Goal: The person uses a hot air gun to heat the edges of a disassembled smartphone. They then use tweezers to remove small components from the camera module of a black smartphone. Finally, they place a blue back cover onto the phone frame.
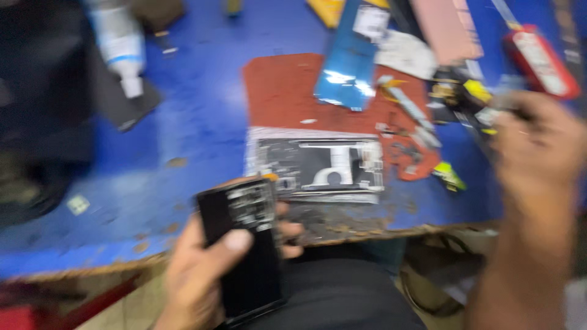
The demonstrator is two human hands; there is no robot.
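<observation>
Right hand (pixel 538 137) blurred (its grip unreadable).

Left hand (pixel 202 275) holds a black phone (pixel 244 244) above the blue workbench (pixel 202 122).

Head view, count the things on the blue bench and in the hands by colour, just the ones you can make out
Black: 1, the phone in the left hand
Red: 2, the mat and the flat tool
Blue: 1, the shiny panel
White: 1, the bottle
Pink: 1, the slab
Total: 6; the rest is too blurred.
</observation>
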